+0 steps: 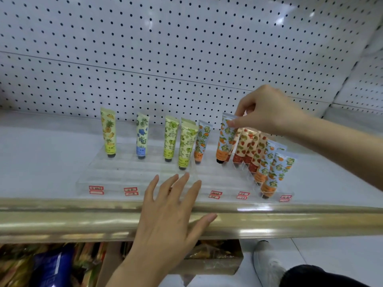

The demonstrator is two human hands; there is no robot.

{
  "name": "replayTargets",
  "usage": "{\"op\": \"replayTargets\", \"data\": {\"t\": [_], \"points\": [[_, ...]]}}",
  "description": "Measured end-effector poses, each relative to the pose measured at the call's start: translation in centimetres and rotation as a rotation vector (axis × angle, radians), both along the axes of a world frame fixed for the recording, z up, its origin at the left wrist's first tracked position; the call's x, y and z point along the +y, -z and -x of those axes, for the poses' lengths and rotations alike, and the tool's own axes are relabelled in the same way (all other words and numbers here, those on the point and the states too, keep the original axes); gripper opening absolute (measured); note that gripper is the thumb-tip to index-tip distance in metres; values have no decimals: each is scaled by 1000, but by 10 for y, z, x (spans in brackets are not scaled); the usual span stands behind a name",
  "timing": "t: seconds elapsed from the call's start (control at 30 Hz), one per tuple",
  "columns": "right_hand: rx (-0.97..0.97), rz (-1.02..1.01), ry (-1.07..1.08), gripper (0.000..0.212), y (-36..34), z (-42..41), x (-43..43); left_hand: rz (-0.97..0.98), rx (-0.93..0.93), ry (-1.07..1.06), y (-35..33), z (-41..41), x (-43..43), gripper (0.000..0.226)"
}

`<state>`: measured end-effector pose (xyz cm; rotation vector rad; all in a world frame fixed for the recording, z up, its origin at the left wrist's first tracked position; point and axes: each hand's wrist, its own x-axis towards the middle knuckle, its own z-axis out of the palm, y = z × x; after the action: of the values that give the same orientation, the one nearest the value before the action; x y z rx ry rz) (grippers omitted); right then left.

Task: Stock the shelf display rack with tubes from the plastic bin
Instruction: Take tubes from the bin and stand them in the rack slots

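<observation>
A clear acrylic display rack point(132, 177) lies on the white shelf. Tubes stand in it cap down: a pineapple tube point(108, 132), a blue-flower tube point(142, 136), two green-fruit tubes point(186, 143), a small orange-fruit tube point(202, 141), then strawberry tubes point(247, 147) and more orange-fruit tubes point(275, 168) at the right. My right hand point(267, 109) pinches the top of an orange-fruit tube point(226, 139) that stands tilted in the rack's back row. My left hand point(172, 206) is flat and spread over the rack's front edge and the shelf lip, holding nothing.
A gold strip point(290, 220) edges the shelf front. White pegboard point(165, 48) backs the shelf. Below it are packaged goods point(49, 266) and a cardboard box point(215, 259). A white shoe point(267, 264) stands on the floor at the lower right. The plastic bin is out of view.
</observation>
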<state>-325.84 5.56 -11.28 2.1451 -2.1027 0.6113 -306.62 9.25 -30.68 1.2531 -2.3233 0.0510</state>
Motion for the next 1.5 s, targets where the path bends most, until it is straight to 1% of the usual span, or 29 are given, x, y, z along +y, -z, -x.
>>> {"op": "replayTargets", "data": {"t": [0.13, 0.4, 0.67, 1.03, 1.27, 1.5], "points": [[51, -22, 21, 21, 9, 1, -18, 66, -28, 19, 4, 4, -2, 67], [-17, -24, 68, 21, 20, 11, -39, 124, 20, 53, 10, 5, -6, 66], [-78, -57, 65, 24, 25, 13, -49, 183, 49, 67, 11, 7, -9, 66], [-83, -125, 61, 22, 35, 14, -57, 250, 27, 72, 16, 8, -13, 67], [-50, -172, 56, 20, 34, 15, -61, 255, 30, 63, 15, 9, -13, 65], [1, -166, 36, 17, 34, 19, -62, 304, 28, 32, 15, 13, -14, 64]]}}
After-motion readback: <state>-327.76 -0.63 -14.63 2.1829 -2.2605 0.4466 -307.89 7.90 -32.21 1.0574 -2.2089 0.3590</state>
